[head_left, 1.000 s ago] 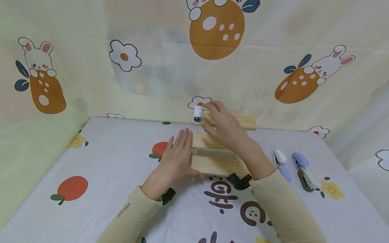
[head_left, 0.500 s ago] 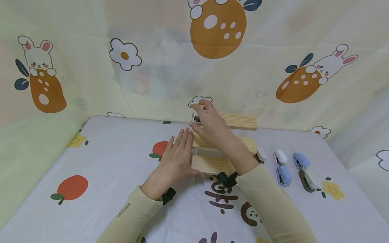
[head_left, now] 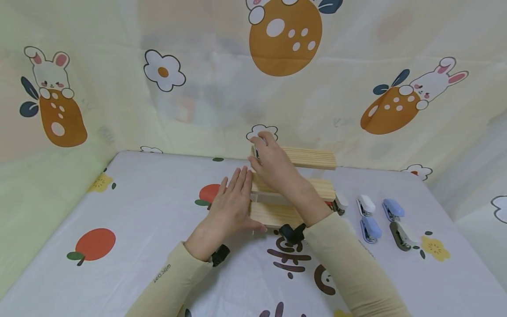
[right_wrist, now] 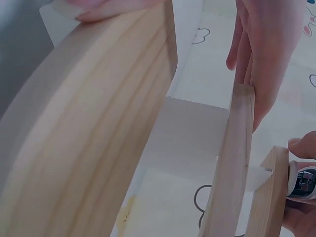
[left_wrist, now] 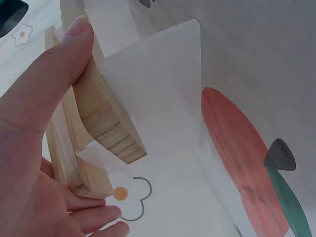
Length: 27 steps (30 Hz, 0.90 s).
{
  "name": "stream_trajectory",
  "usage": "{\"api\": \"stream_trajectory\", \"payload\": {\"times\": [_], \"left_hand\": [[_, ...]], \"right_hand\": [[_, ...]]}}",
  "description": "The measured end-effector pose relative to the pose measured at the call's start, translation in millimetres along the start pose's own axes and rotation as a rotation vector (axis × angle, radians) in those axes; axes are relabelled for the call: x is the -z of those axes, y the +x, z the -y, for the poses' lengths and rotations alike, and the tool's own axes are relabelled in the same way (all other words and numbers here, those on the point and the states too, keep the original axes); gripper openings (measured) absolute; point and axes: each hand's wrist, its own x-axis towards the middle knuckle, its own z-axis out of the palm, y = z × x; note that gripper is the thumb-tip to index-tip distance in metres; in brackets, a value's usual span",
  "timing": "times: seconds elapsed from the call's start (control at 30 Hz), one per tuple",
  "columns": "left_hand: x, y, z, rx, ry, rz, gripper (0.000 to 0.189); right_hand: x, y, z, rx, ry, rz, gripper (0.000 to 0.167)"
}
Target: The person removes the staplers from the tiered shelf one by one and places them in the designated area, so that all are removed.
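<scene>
In the head view a stepped wooden rack has a front plank [head_left: 273, 215], a middle plank [head_left: 322, 189] and a back plank [head_left: 313, 157], joined by clear side plates [left_wrist: 163, 69]. My left hand [head_left: 230, 204] rests against the rack's left end, fingers straight. Its thumb [left_wrist: 64, 59] lies on the front plank's edge in the left wrist view. At the left of the back plank, my right hand [head_left: 274, 167] grips a white and dark mini stapler [right_wrist: 303, 183] between thumb and fingers. The hand mostly hides that stapler in the head view.
Right of the rack lie a white mini stapler [head_left: 365, 204], two blue ones [head_left: 370, 230] and a grey-and-white one [head_left: 401, 236]. Another white stapler [head_left: 339, 203] sits at the rack's right end, partly covered by the right arm. A patterned curtain [head_left: 198, 110] hangs behind the rack.
My right hand has moved left along the back plank and closed round the stapler that stood there in plain sight. The left hand has stayed at the rack's end.
</scene>
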Motion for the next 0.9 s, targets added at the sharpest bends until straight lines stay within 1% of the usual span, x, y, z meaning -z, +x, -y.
{"api": "stream_trajectory", "payload": {"times": [0.27,0.5,0.77,0.9], "left_hand": [[0.2,0.0,-0.4,0.0,0.007,-0.006,0.143],[-1.9,0.5,0.4,-0.001,0.039,-0.002,0.144],[-1.3,-0.1,0.1,-0.002,0.021,-0.005,0.143],[-0.9,-0.4,-0.4,0.003,0.01,-0.003,0.144]], "right_hand": [[-0.1,-1.7,-2.8,0.036,0.031,-0.035,0.038],[2.9,-4.3,-4.9,0.071,0.061,-0.064,0.034],[8.0,-11.2,-10.1,0.079,0.071,-0.09,0.034],[9.6,-15.7,-13.0,0.1,0.072,-0.115,0.032]]}}
